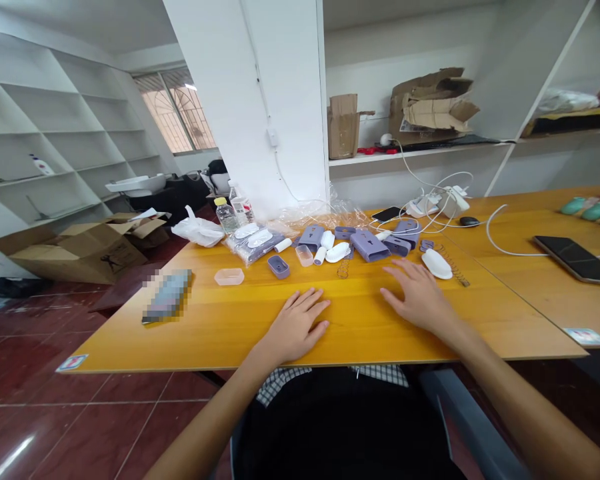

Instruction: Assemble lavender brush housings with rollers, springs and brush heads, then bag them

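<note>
Left hand [295, 327], right hand [419, 297], table edge [180, 365]

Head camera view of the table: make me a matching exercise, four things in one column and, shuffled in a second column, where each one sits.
Things:
1. Black computer mouse
2. Plastic water bottle
3. Open cardboard box
4. White oval plastic piece

Places:
A. On the floor
B. Just beyond the right hand
C. Back of the yellow wooden table, left of the purple plastic parts
D. On the adjoining table

Pairs: 1-D, 2-C, 3-A, 4-B
</note>
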Demonstrator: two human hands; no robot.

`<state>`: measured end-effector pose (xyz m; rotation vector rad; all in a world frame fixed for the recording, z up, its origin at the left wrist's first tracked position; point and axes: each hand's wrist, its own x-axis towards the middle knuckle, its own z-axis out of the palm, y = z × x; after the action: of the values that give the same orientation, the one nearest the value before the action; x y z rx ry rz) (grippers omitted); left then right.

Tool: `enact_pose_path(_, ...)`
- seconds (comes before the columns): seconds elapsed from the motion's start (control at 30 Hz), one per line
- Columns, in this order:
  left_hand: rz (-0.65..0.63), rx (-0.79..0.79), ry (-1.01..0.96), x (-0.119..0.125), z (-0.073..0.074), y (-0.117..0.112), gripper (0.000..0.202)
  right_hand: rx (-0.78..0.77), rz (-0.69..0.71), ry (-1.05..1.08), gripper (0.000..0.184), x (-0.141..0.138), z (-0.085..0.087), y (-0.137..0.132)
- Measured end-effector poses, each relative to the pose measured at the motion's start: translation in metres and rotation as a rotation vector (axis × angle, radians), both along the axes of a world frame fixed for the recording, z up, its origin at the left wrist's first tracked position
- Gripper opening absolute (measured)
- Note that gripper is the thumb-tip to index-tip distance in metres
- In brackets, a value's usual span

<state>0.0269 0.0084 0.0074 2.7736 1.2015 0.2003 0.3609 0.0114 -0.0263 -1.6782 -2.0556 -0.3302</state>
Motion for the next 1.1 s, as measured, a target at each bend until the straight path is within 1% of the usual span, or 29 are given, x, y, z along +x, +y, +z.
enact_pose_path(0.1,0.004,-0.003,0.002,0.000,0.000,0.000,0.052,0.034,-0.029,-0.105,0.056,0.021,0.007,0.029)
enact_pose_path(0.17,0.007,-0.003,-0.001,0.000,0.000,0.000,0.052,0.021,-0.017,-0.198,0.060,0.026,0.013,0.047)
enact_pose_path(0.23,0.004,-0.004,-0.010,0.000,0.000,0.000,0.052,-0.003,0.025,-0.258,0.062,0.024,0.017,0.058)
enact_pose_path(0.3,-0.002,-0.002,-0.023,0.000,-0.001,0.000,0.052,-0.015,0.085,-0.266,0.060,0.018,0.022,0.062)
enact_pose_path(0.47,-0.012,0.020,-0.032,-0.002,-0.004,0.001,0.051,-0.039,0.317,-0.152,0.049,0.004,0.038,0.053)
enact_pose_path(0.5,-0.015,0.027,-0.034,-0.002,-0.004,0.001,0.051,-0.021,0.323,-0.139,0.048,0.003,0.041,0.054)
enact_pose_path(0.57,-0.020,0.036,-0.037,-0.003,-0.005,0.002,0.050,0.001,0.269,-0.137,0.051,0.005,0.043,0.060)
enact_pose_path(0.63,-0.018,0.036,-0.034,-0.003,-0.005,0.002,0.050,-0.029,0.197,-0.175,0.053,0.007,0.041,0.067)
enact_pose_path(0.7,-0.017,0.029,-0.036,-0.003,-0.004,0.001,0.050,-0.065,0.180,-0.212,0.051,0.008,0.038,0.069)
enact_pose_path(0.77,-0.020,0.025,-0.045,-0.002,-0.003,0.001,0.051,-0.071,0.215,-0.206,0.047,0.004,0.037,0.062)
enact_pose_path(0.83,-0.020,0.022,-0.047,-0.002,-0.003,0.000,0.050,-0.087,0.278,-0.158,0.044,-0.003,0.040,0.045)
enact_pose_path(0.87,-0.015,0.021,-0.045,-0.002,-0.003,0.000,0.050,-0.106,0.325,-0.120,0.042,-0.007,0.043,0.035)
enact_pose_path(0.97,-0.009,0.025,-0.046,-0.002,-0.004,0.000,0.051,-0.183,0.530,0.048,0.036,-0.019,0.056,0.006)
enact_pose_path(1.03,-0.019,0.033,-0.061,-0.002,-0.005,0.001,0.050,-0.168,0.580,0.089,0.034,-0.022,0.063,-0.003)
enact_pose_path(1.1,-0.029,0.036,-0.071,-0.002,-0.006,0.001,0.050,-0.154,0.586,0.077,0.039,-0.023,0.067,-0.004)
